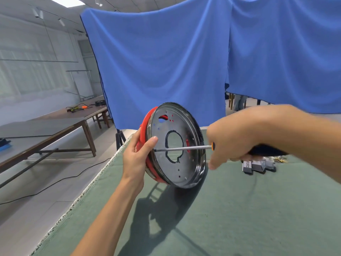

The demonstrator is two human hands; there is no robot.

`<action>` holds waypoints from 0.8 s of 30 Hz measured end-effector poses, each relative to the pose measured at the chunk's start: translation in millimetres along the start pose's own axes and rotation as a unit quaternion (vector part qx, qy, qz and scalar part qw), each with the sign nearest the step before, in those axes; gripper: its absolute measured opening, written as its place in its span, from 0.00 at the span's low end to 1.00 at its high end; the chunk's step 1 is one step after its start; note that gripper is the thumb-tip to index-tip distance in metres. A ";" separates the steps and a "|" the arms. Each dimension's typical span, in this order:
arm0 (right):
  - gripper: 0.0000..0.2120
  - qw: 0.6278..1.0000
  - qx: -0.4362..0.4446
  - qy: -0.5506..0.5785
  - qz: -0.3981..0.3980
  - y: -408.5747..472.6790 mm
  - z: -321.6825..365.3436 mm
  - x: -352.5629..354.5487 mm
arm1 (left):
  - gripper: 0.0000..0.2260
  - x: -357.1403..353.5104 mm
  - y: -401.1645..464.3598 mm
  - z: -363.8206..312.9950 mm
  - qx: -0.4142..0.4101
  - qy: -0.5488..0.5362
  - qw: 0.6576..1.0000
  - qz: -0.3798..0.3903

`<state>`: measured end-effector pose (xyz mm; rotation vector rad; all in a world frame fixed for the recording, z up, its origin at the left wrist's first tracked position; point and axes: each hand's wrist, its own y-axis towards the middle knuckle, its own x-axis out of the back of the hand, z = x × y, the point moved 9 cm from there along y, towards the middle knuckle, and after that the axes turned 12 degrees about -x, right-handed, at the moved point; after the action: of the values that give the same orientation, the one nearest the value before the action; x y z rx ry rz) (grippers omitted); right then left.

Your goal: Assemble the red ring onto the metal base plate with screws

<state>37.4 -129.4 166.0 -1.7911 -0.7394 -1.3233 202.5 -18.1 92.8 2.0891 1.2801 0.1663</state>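
A green felt-covered table (239,209) fills the near ground, its pale frayed edge running along the left. Above it the left hand (135,157) grips the left edge of the assembly, thumb curled over the rim onto the plate's face and the other fingers hidden behind the ring. The metal base plate (177,145) is held up on edge, clear of the felt, its dished face tilted toward the camera — a large irregular hole at the centre and small holes scattered round it. The red ring (145,122) sits against the plate's far side, showing as a red band along the left and lower rim and through a hole near the top.

The right hand (232,143) is clenched round the black-and-orange handle of a screwdriver (184,148); its steel shaft lies nearly level across the plate's face, the tip meeting the plate close beside the left thumb. Whether a screw sits under the tip is too small to make out.

Just beyond the right hand, on the felt, lie several grey metal blocks (258,165) and what may be a small heap of brass-coloured parts — blurred. Behind the table hangs a blue cloth (166,61). Off to the left stands a long wooden bench (55,126) with cables on its far end.
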 end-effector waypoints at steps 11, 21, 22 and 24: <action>0.07 0.987 -0.016 0.160 0.010 17.0 -30.1 -7.3 | 0.20 10.4 -3.8 3.3 -0.045 0.014 0.999 -0.016; 0.22 0.988 0.018 0.139 -0.062 -8.9 8.3 -13.4 | 0.21 35.5 -9.4 14.7 -0.030 0.004 0.996 -0.082; 0.21 0.987 0.020 0.156 -0.030 -8.2 10.1 -16.6 | 0.20 36.6 -9.1 15.7 -0.026 0.002 0.996 -0.083; 0.19 0.983 0.016 0.185 0.012 -7.3 10.6 -20.3 | 0.20 38.7 -9.1 17.0 -0.021 0.004 0.996 -0.082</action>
<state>30.9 -116.6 146.6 -1.4653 -0.5281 -1.5609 222.8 8.5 65.5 1.9389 1.4333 0.1273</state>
